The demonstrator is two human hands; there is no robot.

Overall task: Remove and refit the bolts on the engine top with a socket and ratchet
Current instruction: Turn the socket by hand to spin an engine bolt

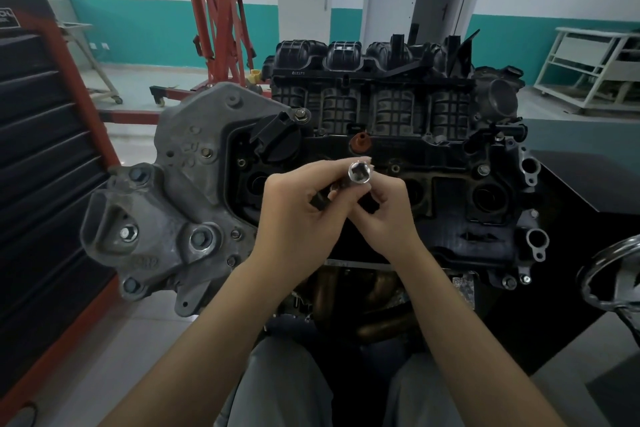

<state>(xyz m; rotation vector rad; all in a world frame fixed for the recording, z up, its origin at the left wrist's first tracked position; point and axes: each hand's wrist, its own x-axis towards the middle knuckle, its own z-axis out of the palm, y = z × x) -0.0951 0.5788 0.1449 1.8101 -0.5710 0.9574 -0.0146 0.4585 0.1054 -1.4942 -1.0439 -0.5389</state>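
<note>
Single head view, looking forward and down, close over engine top (433,211); workshop wall beyond.

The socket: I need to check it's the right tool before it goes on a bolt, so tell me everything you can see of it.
The socket is a shiny, chrome-looking metal cylinder, its open end turned up toward the camera, showing a dark square-looking recess. It is held in the air above the engine top, not on any bolt. The right hand pinches its end, and the left hand grips the dark tool part behind it. Its size marking cannot be read.
</note>
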